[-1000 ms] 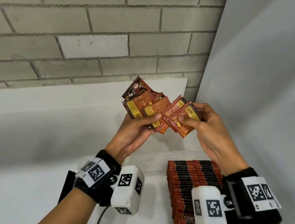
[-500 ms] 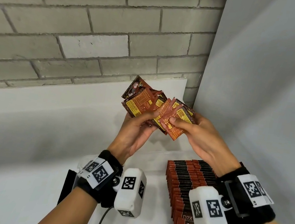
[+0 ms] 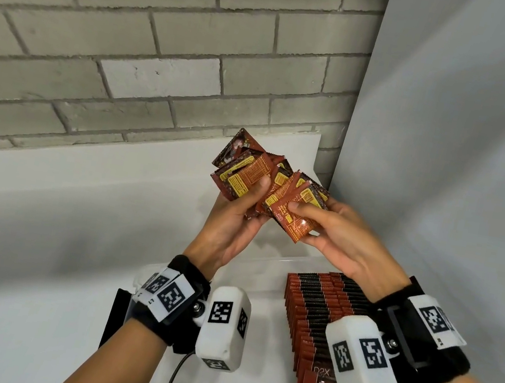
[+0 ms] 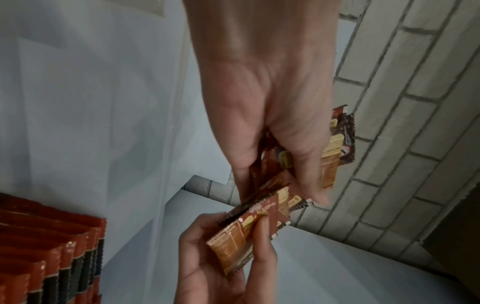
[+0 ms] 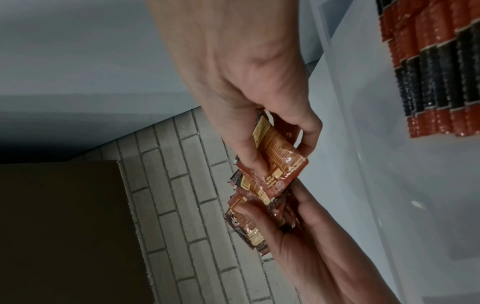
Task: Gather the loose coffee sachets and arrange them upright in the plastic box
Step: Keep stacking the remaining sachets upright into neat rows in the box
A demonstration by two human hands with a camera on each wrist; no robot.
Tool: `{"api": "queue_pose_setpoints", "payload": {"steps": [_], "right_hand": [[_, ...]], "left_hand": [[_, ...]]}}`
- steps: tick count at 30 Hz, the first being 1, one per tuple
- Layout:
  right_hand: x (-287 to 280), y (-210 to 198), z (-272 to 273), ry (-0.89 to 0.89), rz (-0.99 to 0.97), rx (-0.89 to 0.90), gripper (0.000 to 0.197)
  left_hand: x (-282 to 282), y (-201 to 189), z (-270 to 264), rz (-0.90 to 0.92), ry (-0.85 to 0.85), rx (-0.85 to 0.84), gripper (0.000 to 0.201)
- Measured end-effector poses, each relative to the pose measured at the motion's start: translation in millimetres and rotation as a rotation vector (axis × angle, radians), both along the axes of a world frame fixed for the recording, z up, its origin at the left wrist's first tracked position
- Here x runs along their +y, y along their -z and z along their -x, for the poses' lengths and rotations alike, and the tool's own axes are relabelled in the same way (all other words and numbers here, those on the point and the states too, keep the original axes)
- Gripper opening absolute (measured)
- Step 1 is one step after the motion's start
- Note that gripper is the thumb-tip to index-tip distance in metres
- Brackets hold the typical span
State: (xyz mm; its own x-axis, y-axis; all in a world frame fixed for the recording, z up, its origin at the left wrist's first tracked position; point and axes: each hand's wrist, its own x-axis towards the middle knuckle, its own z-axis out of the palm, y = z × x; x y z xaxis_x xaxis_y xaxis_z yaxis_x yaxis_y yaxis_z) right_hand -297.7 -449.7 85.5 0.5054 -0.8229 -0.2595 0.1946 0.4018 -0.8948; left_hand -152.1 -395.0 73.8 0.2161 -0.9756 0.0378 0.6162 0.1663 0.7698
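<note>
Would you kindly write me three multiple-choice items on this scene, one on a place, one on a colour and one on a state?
1. Where is the fanned bunch of sachets?
A. lying on the table
B. held up in the air before the brick wall
C. tucked into the box

2. What colour are the top edges of the sachets standing in the plastic box?
A. red and black
B. green and white
C. blue

3. What is the right hand doing?
A. resting flat on the table
B. hanging with nothing in it
C. pinching sachets beside the left hand

Answers:
1 B, both hands hold the bunch above the box.
2 A, the upright rows show red and black bands.
3 C, thumb and fingers close on the sachets.
</note>
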Motion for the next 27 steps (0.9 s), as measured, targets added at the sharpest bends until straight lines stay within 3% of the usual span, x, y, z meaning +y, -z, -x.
{"api": "queue_pose_setpoints", "payload": {"steps": [4, 9, 16, 21, 25, 27], "right_hand": [[-0.1, 0.2, -0.5, 0.021, -0.002, 0.019, 0.022], [-1.3, -0.6, 1.9, 0.024, -0.020, 0.051, 0.020], [-0.7, -0.2, 1.5, 0.006, -0.051, 0.062, 0.028], [0.2, -1.3, 1.2, 0.020, -0.059, 0.017, 0.029], [-5.2, -3.9, 3.8, 0.124, -0.012, -0.056, 0.038], [-7.3, -4.3, 5.9, 0.128, 0.029, -0.071, 0.043]], "left_hand": [[2.0, -2.7, -0.5, 0.029, 0.028, 0.047, 0.042], [-0.5, 1.8, -4.1, -0.001, 0.028, 0.065, 0.033], [-2.8, 4.9, -4.5, 0.017, -0.032, 0.028, 0.031], [-3.0, 4.8, -5.6, 0.028, -0.062, 0.021, 0.048], [-1.7, 1.7, -6.2, -0.008, -0.035, 0.082, 0.027], [-1.7, 1.2, -5.4, -0.031, -0.030, 0.052, 0.029]]}}
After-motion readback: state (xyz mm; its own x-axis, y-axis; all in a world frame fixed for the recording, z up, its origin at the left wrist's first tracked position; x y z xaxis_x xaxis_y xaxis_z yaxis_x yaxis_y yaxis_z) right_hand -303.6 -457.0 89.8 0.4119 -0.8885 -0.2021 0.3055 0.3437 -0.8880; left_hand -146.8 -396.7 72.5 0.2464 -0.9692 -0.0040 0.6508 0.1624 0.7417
